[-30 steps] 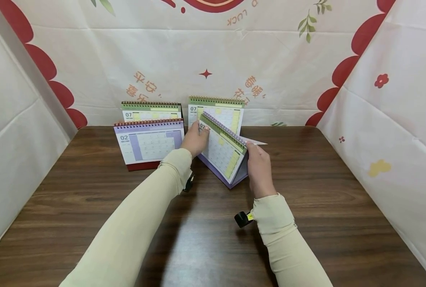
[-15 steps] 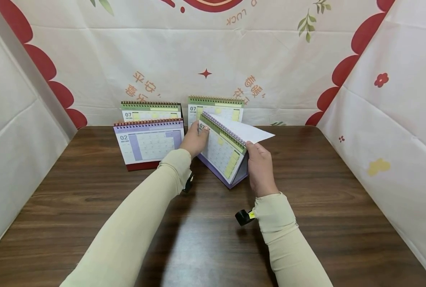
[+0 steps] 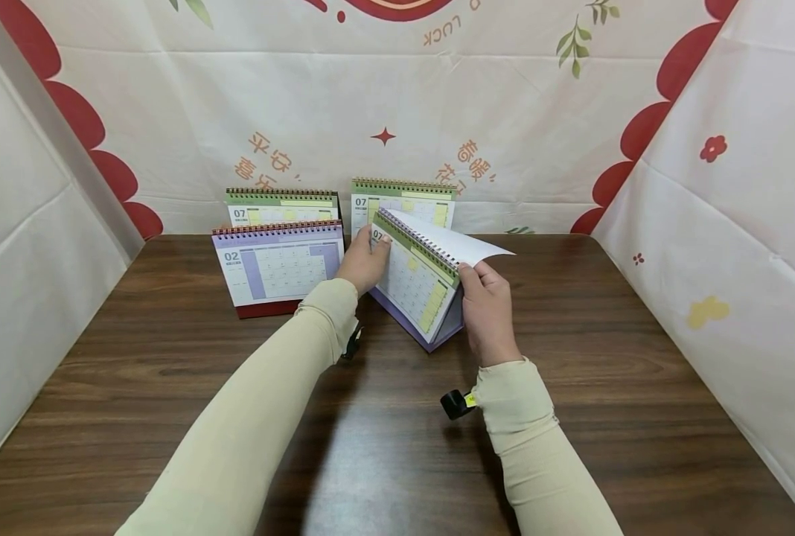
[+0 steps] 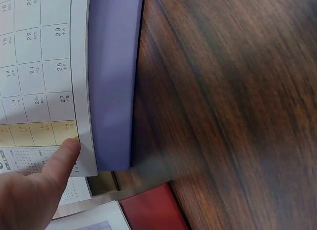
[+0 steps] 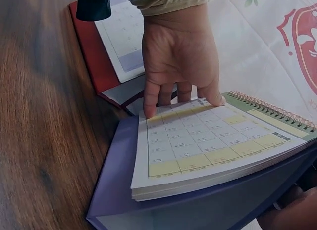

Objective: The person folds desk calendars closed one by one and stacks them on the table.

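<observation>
A purple-based desk calendar (image 3: 411, 279) stands angled on the table, showing a green-headed 07 page. My left hand (image 3: 365, 260) grips its left side, with the thumb on the page near the 07. In the left wrist view one fingertip (image 4: 72, 146) presses a corner of the page. At the other end my right hand (image 3: 487, 309) holds the calendar by the right end of its spiral binding, thumb in front and the other fingers mostly hidden behind. A white sheet (image 3: 467, 242) arches out behind the binding, beside the right fingers.
Left of it stands a red-based calendar (image 3: 283, 268) showing a purple 02 page. Behind that is a green 07 calendar (image 3: 282, 197); another green 07 calendar (image 3: 404, 195) stands behind the held one. A printed cloth (image 3: 397, 97) hangs along the back of the wooden table (image 3: 605, 335).
The white sheet behind the binding has risen from a thin sliver to a broad, arched page. My right hand has shifted slightly right; the left hand has stayed put.
</observation>
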Tool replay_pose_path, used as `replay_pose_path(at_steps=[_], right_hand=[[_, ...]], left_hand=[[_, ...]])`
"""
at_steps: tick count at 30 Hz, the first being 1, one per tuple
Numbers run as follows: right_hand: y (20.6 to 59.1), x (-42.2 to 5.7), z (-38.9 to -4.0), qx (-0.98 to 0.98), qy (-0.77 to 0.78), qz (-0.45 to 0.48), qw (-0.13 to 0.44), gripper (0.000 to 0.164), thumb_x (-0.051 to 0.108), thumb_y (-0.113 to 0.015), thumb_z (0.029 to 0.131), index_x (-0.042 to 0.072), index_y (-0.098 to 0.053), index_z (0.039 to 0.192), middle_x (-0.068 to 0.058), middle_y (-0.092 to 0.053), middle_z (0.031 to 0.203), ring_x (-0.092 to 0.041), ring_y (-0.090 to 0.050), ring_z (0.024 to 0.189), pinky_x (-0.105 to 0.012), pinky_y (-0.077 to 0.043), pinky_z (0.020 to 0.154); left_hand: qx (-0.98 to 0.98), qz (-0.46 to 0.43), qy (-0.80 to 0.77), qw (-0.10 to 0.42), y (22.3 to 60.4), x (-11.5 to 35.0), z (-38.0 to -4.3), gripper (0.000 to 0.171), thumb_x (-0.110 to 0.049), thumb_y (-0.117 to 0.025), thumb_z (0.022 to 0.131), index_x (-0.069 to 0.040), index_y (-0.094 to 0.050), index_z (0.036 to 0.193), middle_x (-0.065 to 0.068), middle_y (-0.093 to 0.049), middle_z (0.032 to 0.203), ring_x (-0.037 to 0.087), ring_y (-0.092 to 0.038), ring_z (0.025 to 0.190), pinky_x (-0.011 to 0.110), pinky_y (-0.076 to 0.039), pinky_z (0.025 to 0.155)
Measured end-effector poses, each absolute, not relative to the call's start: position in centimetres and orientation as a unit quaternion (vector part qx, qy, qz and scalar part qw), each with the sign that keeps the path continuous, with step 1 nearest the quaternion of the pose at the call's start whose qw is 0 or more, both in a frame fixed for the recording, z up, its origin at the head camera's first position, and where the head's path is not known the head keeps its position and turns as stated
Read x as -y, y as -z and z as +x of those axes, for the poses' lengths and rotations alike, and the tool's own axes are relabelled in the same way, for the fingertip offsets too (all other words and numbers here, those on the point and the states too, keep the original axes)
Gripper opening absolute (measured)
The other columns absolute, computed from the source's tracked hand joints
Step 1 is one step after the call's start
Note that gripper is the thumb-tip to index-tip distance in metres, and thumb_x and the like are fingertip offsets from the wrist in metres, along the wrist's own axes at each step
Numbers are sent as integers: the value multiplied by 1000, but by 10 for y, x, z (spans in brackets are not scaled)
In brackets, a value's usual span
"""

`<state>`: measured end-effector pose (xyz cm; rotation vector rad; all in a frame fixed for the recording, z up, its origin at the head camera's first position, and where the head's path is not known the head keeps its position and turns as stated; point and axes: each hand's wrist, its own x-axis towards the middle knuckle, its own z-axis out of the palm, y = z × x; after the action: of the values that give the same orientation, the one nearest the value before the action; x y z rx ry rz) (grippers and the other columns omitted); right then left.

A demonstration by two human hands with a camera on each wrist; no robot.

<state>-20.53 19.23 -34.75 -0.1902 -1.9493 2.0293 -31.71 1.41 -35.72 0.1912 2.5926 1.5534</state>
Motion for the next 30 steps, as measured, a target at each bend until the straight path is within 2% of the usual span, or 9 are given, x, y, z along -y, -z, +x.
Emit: replay_pose_path(at_steps=[8,15,20,26,30], right_hand=[[346,-195,-206,717,-669,-55,189,30,14,-51,102,-1,-68,123,-14,-70,116,-17,-67,95,-24,-53,77],[343,-196,-203,752,-625,-47,202,28,16,-53,100,2,-71,117,-14,-72,108,-18,-67,86,-25,-53,68],[341,-198,-202,788,-577,-44,211,27,19,-54,100,4,-74,111,-11,-73,102,-19,-67,81,-25,-53,63],[340,-199,-201,827,-511,-31,234,28,22,-53,102,4,-75,105,-11,-73,96,-19,-64,74,-24,-48,54],[339,-199,-200,842,-478,-17,250,27,22,-55,103,4,-74,97,-11,-71,88,-18,-59,68,-24,-42,49]], left_hand=[[-854,63,-514,57,357,-14,-317,60,-44,-37,107,-15,-23,157,10,-42,149,28,-36,140,45,-30,113],[-854,66,-513,57,356,-14,-316,60,-44,-36,107,-15,-23,157,10,-39,152,28,-33,142,44,-30,113],[-854,69,-512,54,355,-13,-313,58,-43,-36,107,-14,-24,156,11,-42,149,28,-36,140,44,-31,112],[-854,71,-513,47,356,-14,-313,56,-41,-37,107,-13,-27,155,12,-45,144,28,-40,137,44,-33,111],[-854,71,-513,47,355,-14,-313,57,-42,-37,107,-13,-26,155,12,-43,148,29,-38,138,44,-32,111]])
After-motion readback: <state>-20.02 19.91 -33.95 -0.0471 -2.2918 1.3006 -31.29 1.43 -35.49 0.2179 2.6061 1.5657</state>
